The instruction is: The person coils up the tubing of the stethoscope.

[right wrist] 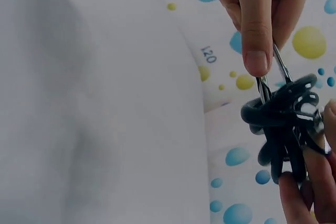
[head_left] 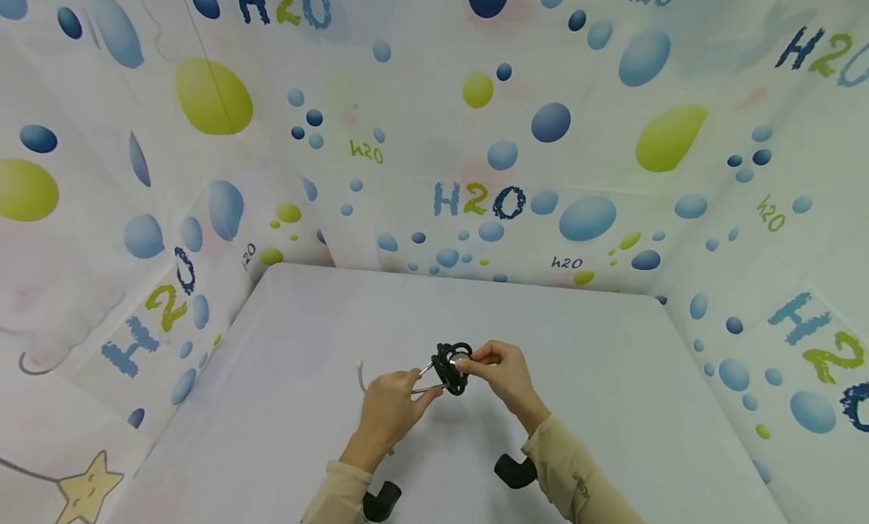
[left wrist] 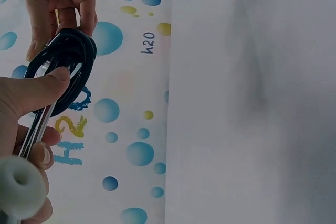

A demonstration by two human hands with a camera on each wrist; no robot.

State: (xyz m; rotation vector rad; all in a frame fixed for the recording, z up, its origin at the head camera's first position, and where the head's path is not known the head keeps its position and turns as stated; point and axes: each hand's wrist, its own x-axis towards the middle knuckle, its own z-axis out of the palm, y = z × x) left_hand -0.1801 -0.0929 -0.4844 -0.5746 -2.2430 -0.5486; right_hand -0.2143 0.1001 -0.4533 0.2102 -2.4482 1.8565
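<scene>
Both hands hold a stethoscope up over the white table. Its black tubing point(head_left: 446, 373) is wound into a bundle around itself. My left hand point(head_left: 390, 412) grips the two metal ear tubes point(head_left: 428, 390), thumb on top. One ear tube curves out past that hand to a pale ear tip point(head_left: 360, 365); in the left wrist view a round whitish ear tip point(left wrist: 22, 182) looms close to the camera. At the bundle's right side, my right hand point(head_left: 505, 373) pinches the silver chest piece point(head_left: 459, 360) between thumb and fingers. In the right wrist view, fingers partly hide the chest piece point(right wrist: 314, 121).
Below the hands spreads a white table point(head_left: 326, 313), its far corners rounded. Fabric walls point(head_left: 421, 117) printed with blue and green drops rise behind it and at both sides. Black curved pieces, one point(head_left: 516, 471) by the right sleeve and another point(head_left: 382, 501) by the left, sit at the wrists.
</scene>
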